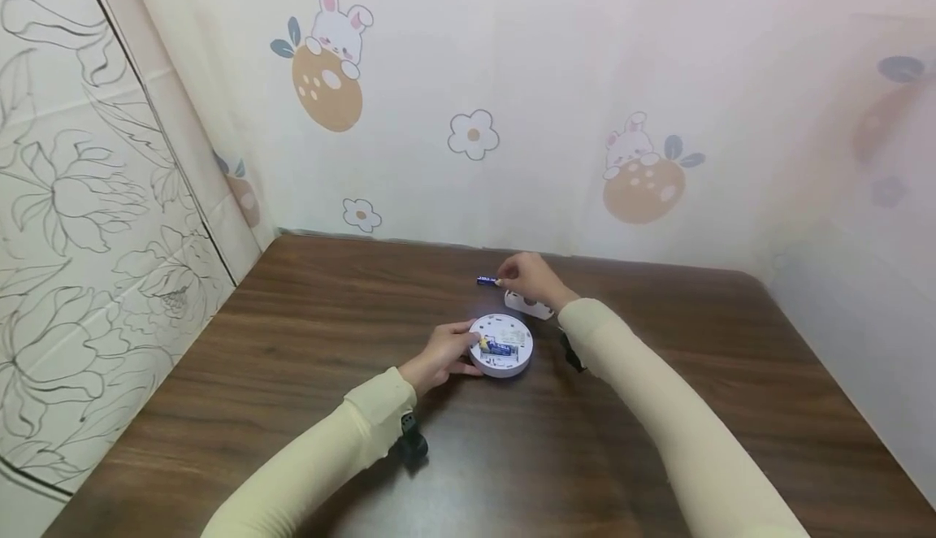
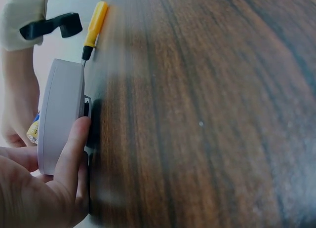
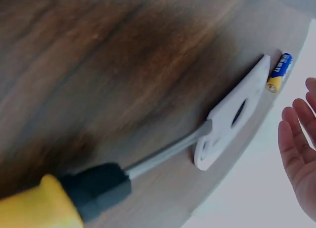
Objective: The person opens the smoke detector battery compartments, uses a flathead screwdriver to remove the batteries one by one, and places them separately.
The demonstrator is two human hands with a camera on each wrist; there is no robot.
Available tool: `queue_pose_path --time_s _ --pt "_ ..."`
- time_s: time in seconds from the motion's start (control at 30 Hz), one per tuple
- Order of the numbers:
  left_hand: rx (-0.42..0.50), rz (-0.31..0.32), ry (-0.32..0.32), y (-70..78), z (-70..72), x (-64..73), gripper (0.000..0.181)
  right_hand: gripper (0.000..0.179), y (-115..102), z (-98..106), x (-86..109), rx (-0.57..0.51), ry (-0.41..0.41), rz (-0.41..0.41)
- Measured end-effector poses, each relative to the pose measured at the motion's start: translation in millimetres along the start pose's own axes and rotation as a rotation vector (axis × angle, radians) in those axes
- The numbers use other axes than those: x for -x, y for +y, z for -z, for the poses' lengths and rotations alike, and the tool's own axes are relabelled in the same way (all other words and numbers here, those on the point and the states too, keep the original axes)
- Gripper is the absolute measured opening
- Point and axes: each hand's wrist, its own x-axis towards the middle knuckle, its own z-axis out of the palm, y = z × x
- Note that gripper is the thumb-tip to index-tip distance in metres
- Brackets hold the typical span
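Firstly, one round white device (image 1: 514,327), shallow-walled, its upturned face carrying a blue-and-yellow battery (image 1: 499,349), was grasped by the left hand (image 1: 443,349) at mid-table; second battery (image 3: 280,72), matching, lay farther off; right hand (image 1: 531,276) beside it, fingers loosely bent, empty.

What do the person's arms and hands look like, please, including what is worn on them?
The left sleeve and right sleeve are long, pale cream-yellow and plain, with a visible band near each wrist. A small black device shows under the left wrist, another under the right wrist. The left hand and right hand wear no gloves.
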Motion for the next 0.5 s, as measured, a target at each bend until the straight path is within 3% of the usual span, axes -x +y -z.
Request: queue_pose_path --time_s 0.13,0.37,0.5 --pt "-0.003 0.007 0.001 1.3 -0.6 -0.9 0.039 0.021 -4.6 6.1 9.6 -0.045 -0.009 0.023" --pt "0.006 0.025 0.007 2.1 -2.0 0.5 0.039 0.02 -18.9 12.1 31.4 -0.021 0.024 0.214" --pt "-0.002 0.019 0.002 1.6 -3.3 2.0 0.04 0.021 -26.7 12.7 46.2 -0.04 0.01 0.244"
